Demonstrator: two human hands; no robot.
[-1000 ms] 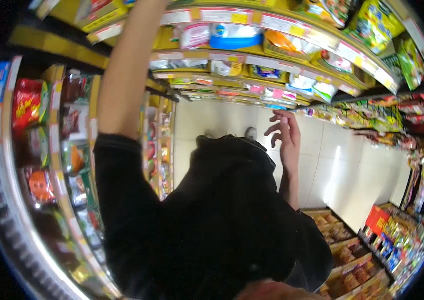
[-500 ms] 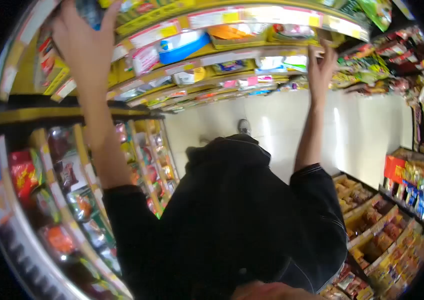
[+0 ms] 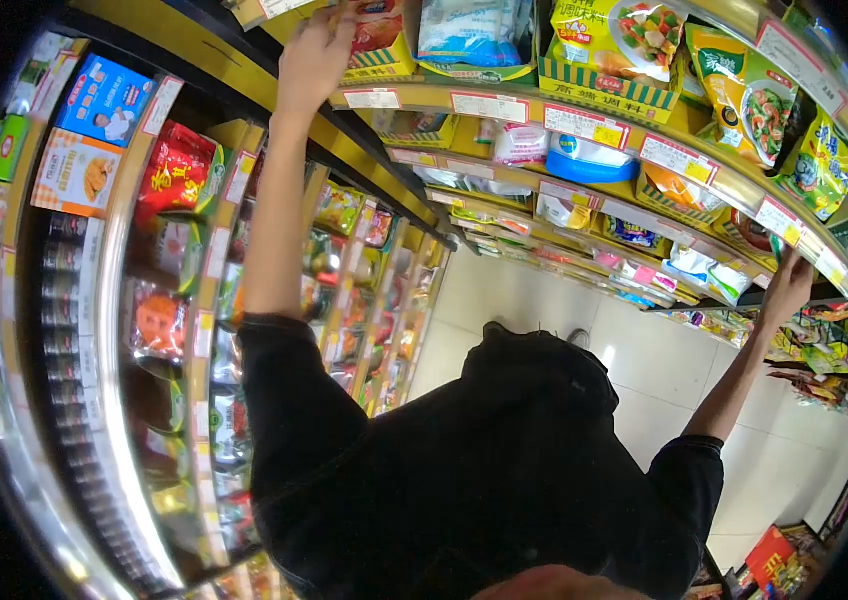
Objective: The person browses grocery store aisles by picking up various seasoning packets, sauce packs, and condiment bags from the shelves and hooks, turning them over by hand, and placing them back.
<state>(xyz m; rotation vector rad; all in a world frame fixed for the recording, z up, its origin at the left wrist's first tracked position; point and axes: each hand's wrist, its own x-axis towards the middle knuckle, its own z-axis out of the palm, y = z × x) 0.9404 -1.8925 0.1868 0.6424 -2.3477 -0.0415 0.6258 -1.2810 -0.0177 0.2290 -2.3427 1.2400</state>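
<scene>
My left hand (image 3: 319, 58) is raised at the upper shelf, its fingers at the left edge of a red and yellow pack (image 3: 376, 32) in a display box. Whether it grips that pack is not clear. My right hand (image 3: 790, 284) reaches to the right end of a lower shelf, just under the price-tag strip (image 3: 689, 165); the strip hides its fingertips. Blue and white bags (image 3: 474, 30) stand right of my left hand. Further right are a yellow seasoning pack (image 3: 619, 38) and a green and yellow pouch (image 3: 744, 95).
On the left, a tall shelf holds a red bag (image 3: 179, 170), a blue box (image 3: 107, 98), an orange-white box (image 3: 77, 172) and rows of dark jars (image 3: 61, 315). Tiled floor (image 3: 504, 290) lies between the shelves. A red box (image 3: 770, 560) stands at the lower right.
The view has turned, with the shelves moving right and down in it. My left hand has left the dark item it was at. My right hand has risen from beside my body to the shelf.
</scene>
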